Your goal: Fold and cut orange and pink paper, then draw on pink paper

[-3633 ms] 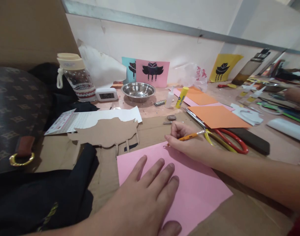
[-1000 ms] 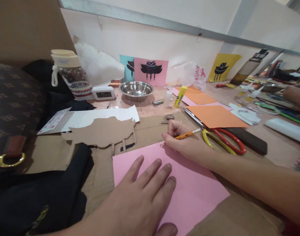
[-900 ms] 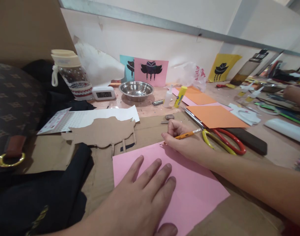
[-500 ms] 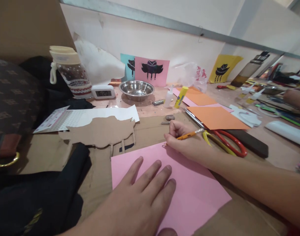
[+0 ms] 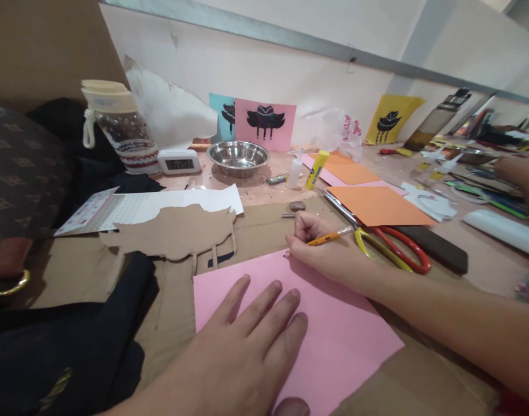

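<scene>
A sheet of pink paper [image 5: 351, 346] lies on brown cardboard in front of me. My left hand [image 5: 251, 341] rests flat on it with the fingers spread. Near the sheet's far edge my right hand [image 5: 314, 242] is closed around an orange pencil [image 5: 327, 237], its tip at the paper. Just beyond that hand sit a grey eraser [image 5: 298, 205] and a thin metal piece. To the left is a cardboard cutout [image 5: 173, 231] with a wavy outline and thin strips hanging from it. Scissors [image 5: 403, 248] with red and yellow handles lie right of my right hand.
Farther back stand a metal bowl [image 5: 238, 157], a digital clock [image 5: 178, 162], a glue stick [image 5: 317, 170] and a bottle [image 5: 121, 130]. Orange paper [image 5: 379, 205] lies by the scissors. Black cloth [image 5: 65, 346] covers the left front. Another person's hand [image 5: 520, 173] shows at the far right.
The whole view has shifted slightly, so things appear a little farther left. Both hands keep nearly the same pose on the pink paper, with the pencil still in my right hand.
</scene>
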Tool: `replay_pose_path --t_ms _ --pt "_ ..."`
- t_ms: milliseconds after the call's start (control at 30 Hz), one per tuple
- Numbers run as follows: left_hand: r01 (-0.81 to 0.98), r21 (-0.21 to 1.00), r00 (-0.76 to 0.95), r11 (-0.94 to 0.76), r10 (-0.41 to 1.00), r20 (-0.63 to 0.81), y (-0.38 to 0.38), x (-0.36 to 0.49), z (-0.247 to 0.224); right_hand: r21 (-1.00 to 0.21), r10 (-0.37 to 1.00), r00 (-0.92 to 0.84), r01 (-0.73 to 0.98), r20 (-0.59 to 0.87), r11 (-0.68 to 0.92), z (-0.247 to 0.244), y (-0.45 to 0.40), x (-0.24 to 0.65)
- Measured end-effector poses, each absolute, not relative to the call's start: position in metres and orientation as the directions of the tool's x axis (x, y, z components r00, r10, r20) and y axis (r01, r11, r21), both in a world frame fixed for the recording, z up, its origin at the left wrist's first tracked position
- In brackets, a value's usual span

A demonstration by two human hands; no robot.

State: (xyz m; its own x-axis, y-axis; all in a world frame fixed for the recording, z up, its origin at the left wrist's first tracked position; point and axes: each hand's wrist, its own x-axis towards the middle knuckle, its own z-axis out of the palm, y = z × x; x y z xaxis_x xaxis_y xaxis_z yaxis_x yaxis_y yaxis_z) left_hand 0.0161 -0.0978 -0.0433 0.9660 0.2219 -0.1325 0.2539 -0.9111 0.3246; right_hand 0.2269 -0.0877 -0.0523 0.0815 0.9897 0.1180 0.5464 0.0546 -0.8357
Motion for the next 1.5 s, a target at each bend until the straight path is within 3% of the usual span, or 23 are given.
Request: replay_pose_path --t_ms 267,633,1000,1267,1400,1500 --pt "0.249 0.308 0.968 -0.918 0.228 -0.103 -0.096 0.017 -0.044 -0.864 0.987 0.158 0.501 0.041 -0.044 -0.046 -0.089 0.226" --pt "0.289 0.344 0.951 -0.894 0.227 -0.209 -0.097 0.019 -0.037 -0.842 0.993 0.095 0.539 0.064 0.003 -0.051 -0.089 0.231" --pt "0.26 0.323 0.965 -0.91 0.234 -0.117 -0.098 0.015 -0.041 -0.835 0.994 0.092 0.55 0.05 -0.009 -0.053 -0.089 0.235" --pt "0.26 0.301 0.963 -0.918 0.224 -0.149 -0.098 0.016 -0.041 -0.818 0.999 0.039 0.576 0.01 -0.014 -0.052 -0.088 0.242" --pt "0.225 0.254 0.974 -0.941 0.22 -0.046 -0.097 0.014 -0.054 -0.877 0.996 0.082 0.475 -0.037 -0.072 -0.049 -0.087 0.242" --pt "0.178 0.165 0.982 -0.97 0.187 0.041 -0.097 0.01 -0.059 -0.853 0.996 0.082 0.517 -0.029 -0.067 -0.048 -0.086 0.242"
